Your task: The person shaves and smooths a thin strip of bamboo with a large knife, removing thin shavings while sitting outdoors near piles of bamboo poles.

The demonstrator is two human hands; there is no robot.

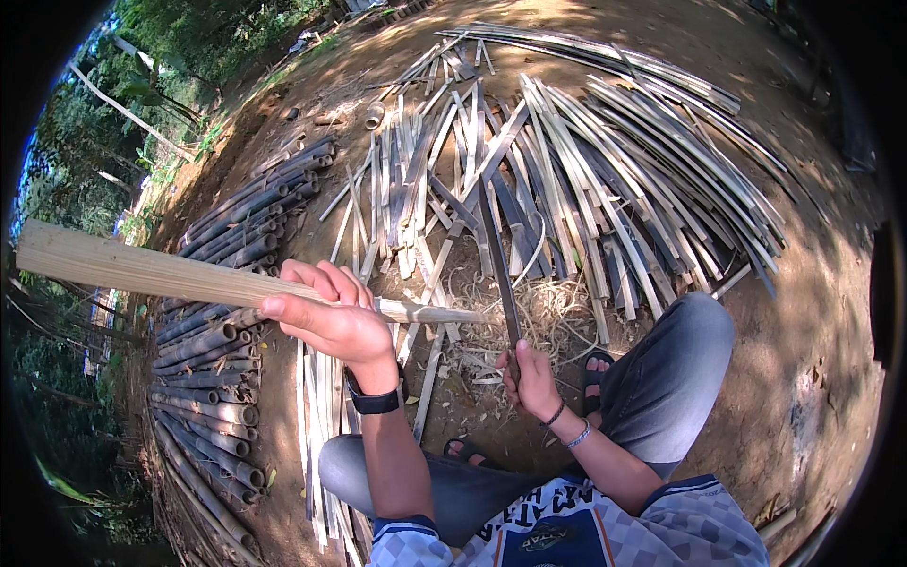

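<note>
A single long bamboo slat (170,272) runs across the left half of the view, its broad pale end toward the left rim and its narrow end pointing right, raised above the ground. The left hand (331,317) grips it near the narrow end: four fingers (326,281) curl over the top and the thumb lies along the near side, fully clenched around the slat. A black wristband sits on this wrist. The right hand (531,378) is closed around the handle of one long knife (499,265), whose dark blade rises away from the person, its edge meeting the slat's narrow tip. Two bracelets circle the right wrist. Below the blade lies a heap of thin curled shavings (539,317). Two sandalled feet show between the bent knees in grey trousers. Beyond, a fan of split bamboo strips (614,170), too many to count, covers the bare earth; at left, a stack of round bamboo poles (213,378) lies side by side.
</note>
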